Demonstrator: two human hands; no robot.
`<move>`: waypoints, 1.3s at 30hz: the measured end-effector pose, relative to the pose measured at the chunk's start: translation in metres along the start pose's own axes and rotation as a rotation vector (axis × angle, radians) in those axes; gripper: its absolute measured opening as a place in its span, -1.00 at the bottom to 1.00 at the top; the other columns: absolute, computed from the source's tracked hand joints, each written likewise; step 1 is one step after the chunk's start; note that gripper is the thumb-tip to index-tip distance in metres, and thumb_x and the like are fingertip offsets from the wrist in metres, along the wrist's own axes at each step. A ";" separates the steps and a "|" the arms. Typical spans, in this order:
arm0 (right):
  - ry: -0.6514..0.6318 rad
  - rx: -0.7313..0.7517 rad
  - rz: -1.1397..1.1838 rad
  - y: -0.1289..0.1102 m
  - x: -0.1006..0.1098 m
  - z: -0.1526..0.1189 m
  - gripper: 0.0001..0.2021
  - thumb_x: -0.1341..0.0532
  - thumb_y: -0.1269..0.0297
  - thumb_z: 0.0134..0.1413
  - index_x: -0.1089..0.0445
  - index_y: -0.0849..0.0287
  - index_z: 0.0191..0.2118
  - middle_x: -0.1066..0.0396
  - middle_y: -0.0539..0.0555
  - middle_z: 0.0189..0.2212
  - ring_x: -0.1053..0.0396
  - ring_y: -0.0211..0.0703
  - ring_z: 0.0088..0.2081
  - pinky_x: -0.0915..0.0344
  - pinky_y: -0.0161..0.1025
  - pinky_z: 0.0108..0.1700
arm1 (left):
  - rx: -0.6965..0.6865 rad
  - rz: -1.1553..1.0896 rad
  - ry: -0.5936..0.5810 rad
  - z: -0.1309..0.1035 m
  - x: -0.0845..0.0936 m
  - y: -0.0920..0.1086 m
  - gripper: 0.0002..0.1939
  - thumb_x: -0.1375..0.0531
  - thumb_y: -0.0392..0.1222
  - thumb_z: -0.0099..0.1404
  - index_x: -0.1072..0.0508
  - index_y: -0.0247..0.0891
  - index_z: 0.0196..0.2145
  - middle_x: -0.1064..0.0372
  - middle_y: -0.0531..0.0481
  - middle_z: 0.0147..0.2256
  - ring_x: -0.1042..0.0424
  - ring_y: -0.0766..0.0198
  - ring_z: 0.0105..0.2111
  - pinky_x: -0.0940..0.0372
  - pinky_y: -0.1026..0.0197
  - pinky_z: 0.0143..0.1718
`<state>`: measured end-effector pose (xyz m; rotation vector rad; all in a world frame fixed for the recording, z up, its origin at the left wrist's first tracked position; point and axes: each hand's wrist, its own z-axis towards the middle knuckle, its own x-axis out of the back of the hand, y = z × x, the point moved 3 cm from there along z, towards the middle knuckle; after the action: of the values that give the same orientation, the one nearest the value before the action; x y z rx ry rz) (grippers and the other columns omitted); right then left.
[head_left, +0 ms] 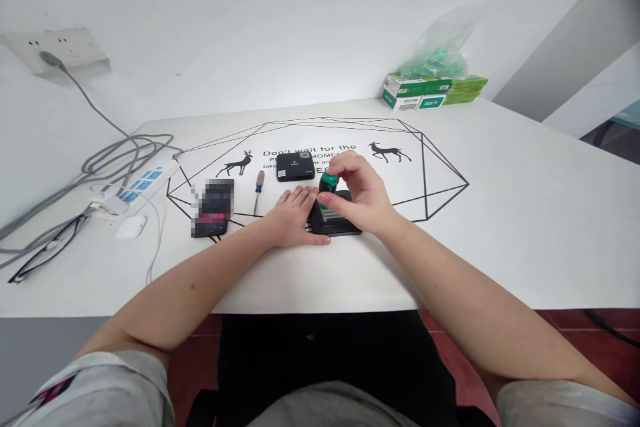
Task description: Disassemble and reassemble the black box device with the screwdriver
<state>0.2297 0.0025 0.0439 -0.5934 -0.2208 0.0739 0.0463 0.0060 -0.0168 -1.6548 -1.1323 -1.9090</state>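
My right hand [366,192] grips a screwdriver [329,183] by its stubby green and black handle, held nearly upright. The screwdriver stands over an open black plastic housing [339,227] with a silvery part inside; its tip is hidden. My left hand [293,219] lies flat with fingers stretched out, its fingertips and thumb at the left edge of the housing. Just behind sits a flat black box [295,167] with small labels. To the left of that box lies a second screwdriver [259,184] with a clear bluish and red handle.
A phone [214,208], a white earbud case [131,227], glasses [47,250] and a power strip [145,185] with coiled grey cables [113,147] occupy the left side. Green and white boxes [417,90] under a plastic bag [440,53] stand at the back right of the white table [540,213].
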 end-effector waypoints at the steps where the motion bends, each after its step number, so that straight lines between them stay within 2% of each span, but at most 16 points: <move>1: -0.013 -0.003 0.003 0.000 -0.001 0.000 -0.72 -0.47 0.17 0.21 -0.48 -0.10 -0.01 -0.45 0.03 -0.15 -0.40 -0.11 -0.21 -0.48 -0.05 -0.15 | 0.000 0.001 -0.004 0.000 0.000 0.000 0.25 -0.23 0.63 0.28 -0.02 -0.32 0.57 -0.02 -0.47 0.56 0.13 -0.49 0.60 0.18 -0.43 0.57; 4: 0.007 -0.044 0.026 0.001 0.000 0.001 -0.70 -0.47 0.10 0.23 -0.48 -0.09 0.02 -0.46 0.05 -0.12 -0.43 -0.11 -0.19 -0.53 -0.08 -0.20 | 0.005 -0.001 -0.020 0.000 0.002 0.001 0.26 -0.22 0.62 0.29 0.01 -0.33 0.58 0.04 -0.49 0.58 0.14 -0.48 0.60 0.18 -0.45 0.56; 8: 0.219 -0.108 0.026 0.008 0.010 0.002 -0.63 -0.49 0.00 0.22 -0.44 -0.12 0.06 -0.43 0.04 -0.07 -0.44 -0.12 -0.14 -0.54 -0.13 -0.21 | 0.053 -0.022 -0.058 0.000 0.004 0.001 0.38 -0.26 0.61 0.24 0.14 -0.39 0.62 0.19 -0.51 0.62 0.22 -0.45 0.62 0.24 -0.45 0.58; 10: 0.300 -0.134 0.010 0.015 0.015 0.002 -0.60 -0.50 -0.02 0.21 -0.43 -0.13 0.07 -0.42 0.03 -0.06 -0.43 -0.13 -0.12 -0.55 -0.15 -0.23 | 0.066 -0.025 -0.071 0.000 0.003 0.003 0.39 -0.28 0.61 0.22 0.12 -0.40 0.62 0.18 -0.51 0.62 0.22 -0.43 0.63 0.25 -0.43 0.59; 12: 0.328 -0.138 -0.007 0.021 0.017 0.002 -0.59 -0.51 -0.02 0.21 -0.42 -0.14 0.07 -0.40 0.02 -0.08 -0.42 -0.13 -0.12 -0.54 -0.18 -0.23 | 0.050 -0.024 -0.075 -0.001 0.002 0.006 0.40 -0.31 0.61 0.19 0.08 -0.39 0.61 0.13 -0.50 0.61 0.18 -0.40 0.63 0.25 -0.40 0.60; 17: 0.303 -0.151 -0.030 0.029 0.014 0.000 -0.60 -0.49 -0.01 0.22 -0.42 -0.12 0.08 -0.42 0.02 -0.08 -0.43 -0.13 -0.10 -0.55 -0.18 -0.20 | -0.020 -0.034 -0.060 -0.003 -0.003 0.012 0.42 -0.33 0.65 0.14 0.05 -0.32 0.62 0.06 -0.48 0.59 0.10 -0.40 0.61 0.21 -0.42 0.59; 24: 0.235 -0.147 -0.070 0.028 0.011 -0.001 -0.62 -0.49 0.05 0.21 -0.44 -0.10 0.06 -0.46 0.00 -0.07 -0.45 -0.14 -0.15 -0.51 -0.13 -0.20 | -0.068 -0.053 -0.145 -0.003 0.001 0.006 0.48 -0.29 0.69 0.17 0.16 -0.35 0.65 0.25 -0.46 0.63 0.31 -0.41 0.64 0.28 -0.41 0.60; 27: 0.185 -0.093 -0.115 0.025 0.011 0.000 -0.61 -0.51 0.03 0.19 -0.47 -0.09 0.05 -0.46 0.00 -0.07 -0.41 -0.16 -0.23 -0.49 -0.07 -0.17 | -0.081 -0.042 -0.155 -0.003 0.002 0.004 0.45 -0.28 0.67 0.22 0.20 -0.33 0.66 0.25 -0.44 0.64 0.30 -0.43 0.64 0.27 -0.41 0.60; 29: 0.170 -0.073 -0.131 0.023 0.011 0.000 -0.66 -0.45 -0.04 0.27 -0.48 -0.08 0.06 -0.47 0.02 -0.10 -0.42 -0.13 -0.23 -0.50 -0.02 -0.14 | -0.089 -0.036 -0.143 -0.003 0.002 0.004 0.44 -0.27 0.67 0.23 0.21 -0.30 0.66 0.24 -0.43 0.64 0.27 -0.45 0.63 0.25 -0.42 0.59; 31: 0.174 -0.078 -0.127 0.022 0.012 0.001 -0.70 -0.33 -0.10 0.40 -0.49 -0.07 0.06 -0.49 0.06 -0.10 -0.47 -0.08 -0.15 -0.52 0.01 -0.08 | -0.095 -0.028 -0.137 -0.003 0.001 0.004 0.44 -0.27 0.67 0.23 0.20 -0.29 0.67 0.24 -0.42 0.64 0.26 -0.43 0.63 0.24 -0.41 0.60; 33: 0.189 -0.094 -0.088 0.021 0.012 0.002 -0.69 -0.26 -0.13 0.45 -0.49 -0.06 0.04 -0.51 0.10 -0.05 -0.52 -0.03 -0.01 -0.55 0.02 -0.01 | -0.097 -0.019 -0.141 -0.003 0.001 0.004 0.43 -0.27 0.67 0.24 0.21 -0.28 0.67 0.24 -0.42 0.64 0.26 -0.41 0.63 0.25 -0.40 0.60; 35: 0.196 -0.126 -0.003 0.022 0.011 0.002 -0.69 -0.29 -0.15 0.43 -0.44 -0.06 0.02 -0.53 0.11 0.06 -0.56 -0.03 0.06 -0.59 0.01 0.02 | -0.096 -0.012 -0.144 -0.004 0.001 0.003 0.42 -0.26 0.67 0.25 0.23 -0.27 0.67 0.25 -0.41 0.64 0.26 -0.40 0.64 0.26 -0.40 0.60; 37: 0.186 -0.170 0.095 0.024 0.009 0.002 -0.67 -0.35 -0.14 0.38 -0.37 -0.06 0.00 -0.55 0.10 0.12 -0.61 -0.07 0.00 -0.62 -0.04 -0.04 | -0.095 -0.010 -0.145 -0.004 0.001 0.003 0.42 -0.25 0.67 0.26 0.24 -0.25 0.67 0.26 -0.40 0.64 0.27 -0.39 0.64 0.27 -0.40 0.60; 39: 0.180 -0.196 0.145 0.027 0.006 0.001 -0.64 -0.40 -0.11 0.34 -0.32 -0.07 -0.01 -0.59 0.06 0.05 -0.62 -0.13 -0.12 -0.61 -0.11 -0.16 | -0.094 -0.011 -0.146 -0.004 0.001 0.003 0.41 -0.24 0.67 0.26 0.24 -0.26 0.67 0.26 -0.40 0.64 0.27 -0.39 0.64 0.27 -0.41 0.60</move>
<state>0.2354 0.0264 0.0308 -0.8066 -0.0094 0.1391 0.0459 0.0012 -0.0148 -1.8695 -1.1228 -1.9008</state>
